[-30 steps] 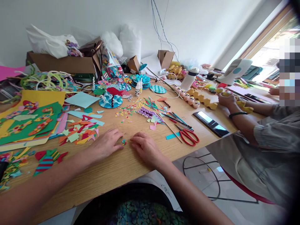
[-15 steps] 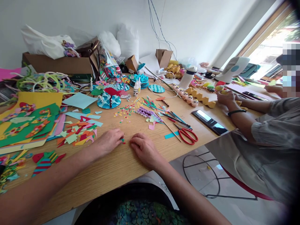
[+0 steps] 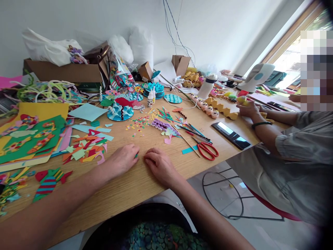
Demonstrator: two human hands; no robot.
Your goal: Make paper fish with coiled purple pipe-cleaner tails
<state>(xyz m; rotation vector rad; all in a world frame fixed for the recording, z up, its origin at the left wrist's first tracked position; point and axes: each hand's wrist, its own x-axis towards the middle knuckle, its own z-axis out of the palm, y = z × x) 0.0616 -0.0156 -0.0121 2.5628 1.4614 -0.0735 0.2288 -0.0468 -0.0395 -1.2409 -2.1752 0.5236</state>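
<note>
My left hand (image 3: 123, 159) rests on the wooden table with its fingers pinched. A tiny green paper piece (image 3: 136, 156) shows at its fingertips. Just to the right, my right hand (image 3: 159, 164) lies with curled fingers, thumb side toward the left hand; anything inside it is hidden. A small gap of tabletop separates the two hands. Beyond them lie scattered paper dots (image 3: 139, 123) and a purple crocheted-looking strip (image 3: 160, 125). Left of my left hand is a heap of coloured paper scraps (image 3: 87, 147). A striped paper fish (image 3: 48, 184) lies near my left forearm.
Red-handled scissors (image 3: 208, 151), a wooden stick (image 3: 191, 146) and a phone (image 3: 231, 135) lie to the right. Glue bottles (image 3: 150, 99) and a decorated blue disc (image 3: 114, 113) stand farther back. A co-worker's hands (image 3: 248, 109) hold something yellow beside a yellow egg-carton strip (image 3: 223, 109).
My left hand has turned slightly, and the red bit seen at its fingertips no longer shows. My right hand stays in place. The view has shifted slightly.
</note>
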